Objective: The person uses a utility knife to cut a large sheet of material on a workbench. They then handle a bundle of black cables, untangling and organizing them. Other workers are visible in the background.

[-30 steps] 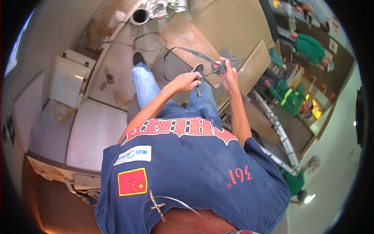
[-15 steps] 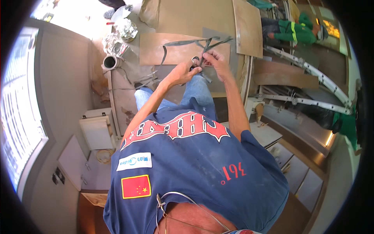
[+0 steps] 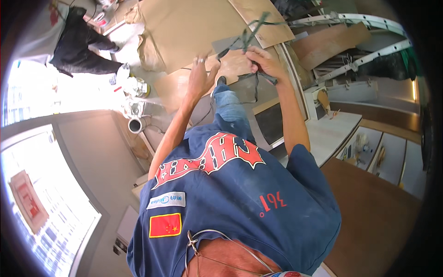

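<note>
A tangle of dark grey-green flat strips (image 3: 247, 40) stands up from my right hand (image 3: 266, 63), whose fingers are closed round it. One folded end (image 3: 268, 78) sticks out below that palm, and a thin loop hangs beneath it. My left hand (image 3: 199, 77), wearing a ring, is raised to the left of the tangle, thumb and fingers apart. A dark strand shows beside it and seems to pass behind; whether it touches the fingers I cannot make out. Under both hands are my jeans-clad leg (image 3: 229, 104) and a brown board (image 3: 173, 85).
A white pipe (image 3: 136, 124) and crumpled foil-like wrapping (image 3: 136, 87) are at the left. A person in dark trousers (image 3: 80, 44) is at the upper left. A ladder (image 3: 339, 71) and wooden boards (image 3: 327, 44) lie to the right, above a white counter (image 3: 330, 131).
My view has swung round. My hands have moved apart, the strips staying with the right. The person in dark trousers now shows more fully; the green-clad worker has mostly left view.
</note>
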### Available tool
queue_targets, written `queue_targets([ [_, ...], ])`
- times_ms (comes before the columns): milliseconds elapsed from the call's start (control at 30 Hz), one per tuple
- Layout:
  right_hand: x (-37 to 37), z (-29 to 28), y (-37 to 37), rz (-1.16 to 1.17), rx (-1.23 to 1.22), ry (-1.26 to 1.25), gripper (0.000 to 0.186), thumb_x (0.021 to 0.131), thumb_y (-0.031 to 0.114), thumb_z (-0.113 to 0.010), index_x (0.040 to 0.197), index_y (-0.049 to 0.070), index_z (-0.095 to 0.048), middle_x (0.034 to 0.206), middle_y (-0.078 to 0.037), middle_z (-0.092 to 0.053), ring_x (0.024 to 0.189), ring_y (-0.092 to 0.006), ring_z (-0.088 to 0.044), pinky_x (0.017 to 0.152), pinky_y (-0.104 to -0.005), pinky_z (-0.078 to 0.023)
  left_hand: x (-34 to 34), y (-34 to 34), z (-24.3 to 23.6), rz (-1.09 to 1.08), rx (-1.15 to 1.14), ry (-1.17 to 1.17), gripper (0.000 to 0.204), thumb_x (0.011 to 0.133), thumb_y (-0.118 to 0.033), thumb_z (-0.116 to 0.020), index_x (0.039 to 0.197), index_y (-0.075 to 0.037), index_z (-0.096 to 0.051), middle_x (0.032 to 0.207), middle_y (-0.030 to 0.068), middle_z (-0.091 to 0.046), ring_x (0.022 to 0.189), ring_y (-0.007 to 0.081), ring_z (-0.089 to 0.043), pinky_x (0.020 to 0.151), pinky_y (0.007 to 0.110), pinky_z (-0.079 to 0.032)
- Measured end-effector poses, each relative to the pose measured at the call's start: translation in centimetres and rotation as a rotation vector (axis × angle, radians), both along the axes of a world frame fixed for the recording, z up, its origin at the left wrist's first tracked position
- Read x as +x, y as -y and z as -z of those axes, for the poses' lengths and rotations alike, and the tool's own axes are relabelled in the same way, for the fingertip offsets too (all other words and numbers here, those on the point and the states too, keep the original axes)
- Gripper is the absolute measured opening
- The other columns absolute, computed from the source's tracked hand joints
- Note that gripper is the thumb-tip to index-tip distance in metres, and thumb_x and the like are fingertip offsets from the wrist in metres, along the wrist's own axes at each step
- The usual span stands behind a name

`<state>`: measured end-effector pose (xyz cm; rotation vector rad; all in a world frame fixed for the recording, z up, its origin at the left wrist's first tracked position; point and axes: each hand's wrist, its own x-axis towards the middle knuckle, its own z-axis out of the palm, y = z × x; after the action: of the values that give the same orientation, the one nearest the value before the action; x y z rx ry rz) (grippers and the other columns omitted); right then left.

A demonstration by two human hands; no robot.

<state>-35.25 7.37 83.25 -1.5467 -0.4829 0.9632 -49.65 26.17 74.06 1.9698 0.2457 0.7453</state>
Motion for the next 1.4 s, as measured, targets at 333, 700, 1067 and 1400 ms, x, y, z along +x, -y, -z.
queue_targets([
  [333,-5.0,-3.7,0.4,0.063,0.377,-0.510,0.048,0.101,0.040,-0.053,0.126,-0.002,-0.054,0.085,0.002,-0.054,0.063,-0.0039,-0.048,0.059,-0.0200,-0.039,6.5,-4.2,-5.3,0.101,-0.035,-0.041,0.029,0.100,-0.029,-0.053,0.112,-0.004,-0.062,0.095,0.0231,-0.067,0.088,0.0374,-0.066,0.077,0.045,-0.050],
  [700,0.9,-1.7,2.6,0.150,0.054,-0.061,0.033,0.096,0.030,-0.062,0.113,0.002,-0.065,0.065,0.011,-0.038,0.055,-0.0008,-0.031,0.049,-0.0198,-0.022,5.3,-13.0,-7.8,0.100,0.160,-0.256,0.026,0.094,-0.031,-0.063,0.103,-0.007,-0.066,0.078,0.0151,-0.066,0.066,0.0259,-0.061,0.062,0.040,-0.045],
  [1067,10.9,-1.7,12.5,0.268,-0.113,0.294,0.042,0.085,0.025,-0.074,0.120,0.004,-0.064,0.073,0.010,-0.046,0.061,-0.0018,-0.035,0.055,-0.0192,-0.027,1.4,-30.6,-5.9,-0.092,0.328,-0.157,0.027,0.095,-0.026,-0.061,0.112,-0.006,-0.070,0.095,0.0130,-0.072,0.078,0.0222,-0.066,0.074,0.031,-0.049],
  [1400,11.7,1.2,13.9,0.317,-0.415,1.078,0.011,0.086,0.013,-0.063,0.085,0.003,-0.059,0.072,-0.005,-0.054,0.066,-0.0138,-0.049,0.064,-0.0323,-0.043,-6.0,-35.6,-4.2,-0.306,0.347,-0.214,0.024,0.097,-0.023,-0.058,0.106,-0.003,-0.069,0.096,0.0198,-0.070,0.088,0.0321,-0.069,0.076,0.039,-0.051],
])
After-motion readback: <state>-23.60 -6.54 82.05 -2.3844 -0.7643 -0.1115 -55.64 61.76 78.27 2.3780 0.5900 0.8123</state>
